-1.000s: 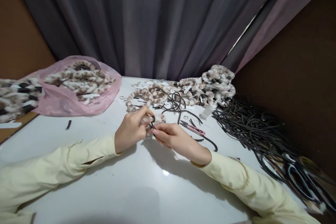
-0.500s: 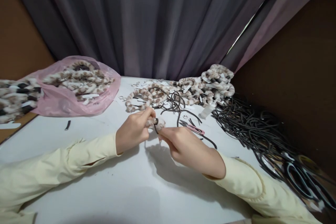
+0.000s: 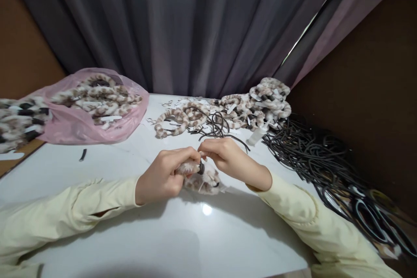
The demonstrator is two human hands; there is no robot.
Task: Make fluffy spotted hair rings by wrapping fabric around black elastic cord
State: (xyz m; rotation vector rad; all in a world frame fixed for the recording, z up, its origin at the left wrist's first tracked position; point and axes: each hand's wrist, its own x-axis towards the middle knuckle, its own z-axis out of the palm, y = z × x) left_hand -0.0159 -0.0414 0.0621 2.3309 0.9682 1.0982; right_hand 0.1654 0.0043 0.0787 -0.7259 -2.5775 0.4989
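My left hand [image 3: 163,176] is closed round a fluffy white-and-brown ring [image 3: 208,184], part of which hangs below and to the right of the fingers. A black cord [image 3: 201,167] is wrapped round the fluffy strand just beyond the left fingertips. My right hand [image 3: 230,158] pinches at the upper side of that wrap, its fingertips almost touching the left thumb and forefinger. The tip of the cord is mostly hidden by the fingers. Behind the hands lies another fluffy ring [image 3: 171,134] on the white table [image 3: 146,243].
A pink plastic bag [image 3: 78,132] with fluffy rings stands at the left. More fluffy rings [image 3: 270,95] are heaped at the back right, beside a small clear bottle [image 3: 257,135]. Black cords [image 3: 309,152] cover the right edge. A short black piece [image 3: 83,155] lies left.
My right hand has moved up and back, from below the wrap to above it. The left hand has come slightly nearer, and more of the fluffy ring now shows. The pink-handled snips are now hidden.
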